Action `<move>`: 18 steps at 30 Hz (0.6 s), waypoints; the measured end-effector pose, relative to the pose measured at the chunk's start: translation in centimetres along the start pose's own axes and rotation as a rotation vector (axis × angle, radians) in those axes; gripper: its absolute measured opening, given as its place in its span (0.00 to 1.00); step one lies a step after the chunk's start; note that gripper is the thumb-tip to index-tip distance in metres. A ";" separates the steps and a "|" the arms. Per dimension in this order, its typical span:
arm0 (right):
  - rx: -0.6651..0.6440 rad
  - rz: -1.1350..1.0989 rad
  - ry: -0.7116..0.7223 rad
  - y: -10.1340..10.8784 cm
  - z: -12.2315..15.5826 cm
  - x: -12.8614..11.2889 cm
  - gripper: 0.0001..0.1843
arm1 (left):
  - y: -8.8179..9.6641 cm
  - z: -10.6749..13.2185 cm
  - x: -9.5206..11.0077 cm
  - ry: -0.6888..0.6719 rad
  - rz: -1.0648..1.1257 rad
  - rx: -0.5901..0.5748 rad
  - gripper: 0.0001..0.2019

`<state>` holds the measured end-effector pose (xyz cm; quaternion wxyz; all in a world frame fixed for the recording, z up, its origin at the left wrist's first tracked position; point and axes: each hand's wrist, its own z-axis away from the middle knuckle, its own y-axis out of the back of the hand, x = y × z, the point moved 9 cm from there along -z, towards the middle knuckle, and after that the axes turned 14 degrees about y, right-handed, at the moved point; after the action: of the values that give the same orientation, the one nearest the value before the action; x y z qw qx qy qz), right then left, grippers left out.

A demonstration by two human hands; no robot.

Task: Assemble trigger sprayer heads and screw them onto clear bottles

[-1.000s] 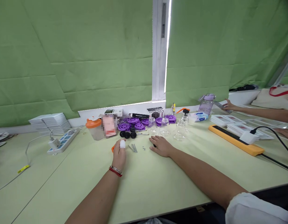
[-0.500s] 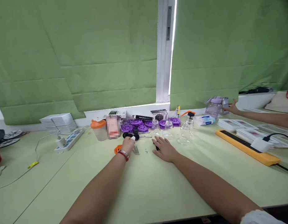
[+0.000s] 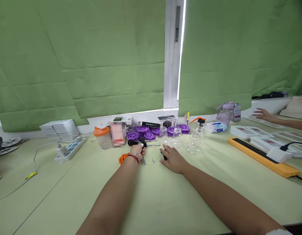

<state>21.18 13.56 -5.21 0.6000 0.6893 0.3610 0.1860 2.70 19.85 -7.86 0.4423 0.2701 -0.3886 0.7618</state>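
Note:
My left hand [image 3: 136,150] is closed, its thumb and fingers on the front end of a screwdriver [image 3: 133,143] with a black handle, which lies on the table with its shaft toward the right. Beside that wrist are orange rings or parts [image 3: 123,159], and several long metal screws [image 3: 143,160] lie just under the fingers. My right hand [image 3: 174,159] rests palm down with fingers spread, partly covering a small black part [image 3: 163,154]. A few tiny metal nuts or screws [image 3: 153,160] lie between my hands.
Behind are purple wheel-shaped parts [image 3: 149,135], clear glass-like vessels [image 3: 193,145] and an orange-lidded cup [image 3: 102,138]. An orange power strip [image 3: 263,158] is at right, a white one [image 3: 70,150] at left. Another person's hand [image 3: 262,114] is at far right.
My left hand has shifted slightly right and toward me, its fingers curling. My right hand stays put. The other person's hand has left the small box by the purple bottle and moved right.

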 end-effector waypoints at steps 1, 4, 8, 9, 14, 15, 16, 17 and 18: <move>0.002 0.000 -0.001 0.0 0.0 0.0 0.37 | 0.0 -0.1 -0.3 0.031 -0.010 0.014 0.18; 0.011 0.000 0.003 0.0 0.0 0.1 0.37 | 0.0 0.2 -0.6 0.073 -0.051 0.030 0.17; 0.021 0.003 0.007 0.1 0.0 0.1 0.37 | 0.0 1.2 -0.3 0.045 -0.070 0.015 0.17; 0.024 0.005 0.008 0.1 0.0 0.1 0.37 | 0.0 1.7 -0.1 0.027 -0.075 0.009 0.17; 0.053 0.012 0.023 0.1 0.1 0.1 0.36 | 0.2 5.3 1.5 -0.113 -0.118 -0.067 0.03; 0.077 0.017 0.031 0.4 0.1 0.0 0.36 | 0.1 6.3 1.8 -0.134 -0.133 -0.094 0.03; 0.118 0.022 0.043 0.9 0.1 -0.1 0.35 | 0.1 7.3 1.9 -0.148 -0.150 -0.123 0.04; 0.180 0.026 0.057 1.6 0.2 -0.4 0.34 | 0.1 8.4 1.9 -0.157 -0.170 -0.154 0.04; 0.265 0.028 0.074 2.6 0.3 -0.7 0.32 | 0.0 9.4 1.8 -0.165 -0.193 -0.184 0.05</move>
<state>21.64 12.75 -2.64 0.4876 0.7600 0.3946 0.1702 2.47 12.84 -1.33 0.5030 0.3262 -0.4641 0.6521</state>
